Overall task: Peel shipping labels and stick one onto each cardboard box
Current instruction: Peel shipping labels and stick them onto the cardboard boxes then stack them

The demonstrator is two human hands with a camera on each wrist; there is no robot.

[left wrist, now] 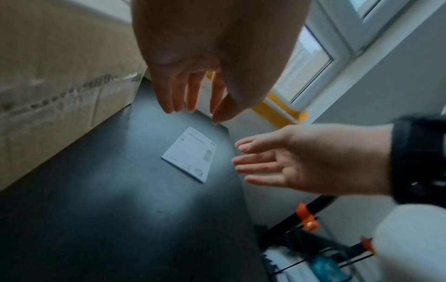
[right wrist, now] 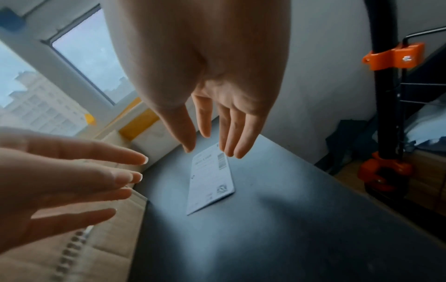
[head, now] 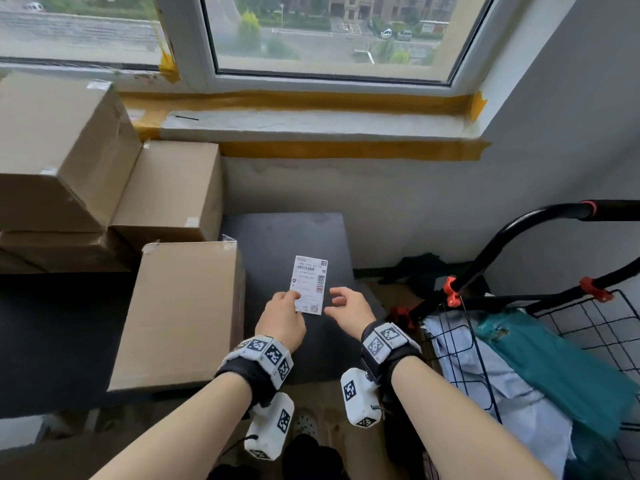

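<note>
Both hands hover over the dark surface (head: pixel 277 237), and neither grip has anything in it. The left hand (head: pixel 282 318) hangs with its fingers (left wrist: pixel 173 95) straight and loosely spread, pointing down just short of the label's near left edge; from the head view it seems to overlap the label, but the wrist views show air beneath the fingertips. The right hand (head: pixel 348 308) mirrors it on the other side, fingers (right wrist: pixel 231 131) relaxed and slightly apart, also clear of the paper. Between them the shipping label (head: pixel 309 285) lies flat on the surface, printed side up, barcodes showing. Just left of it stands a cardboard box (head: pixel 180 317), touching the surface's left part, and behind that more boxes (head: pixel 69 150) are stacked up against the window sill (head: pixel 311 123). Off to the right sits a black wire cart (head: pixel 519 271) with orange clips, holding blue and teal cloth (head: pixel 554 362).
</note>
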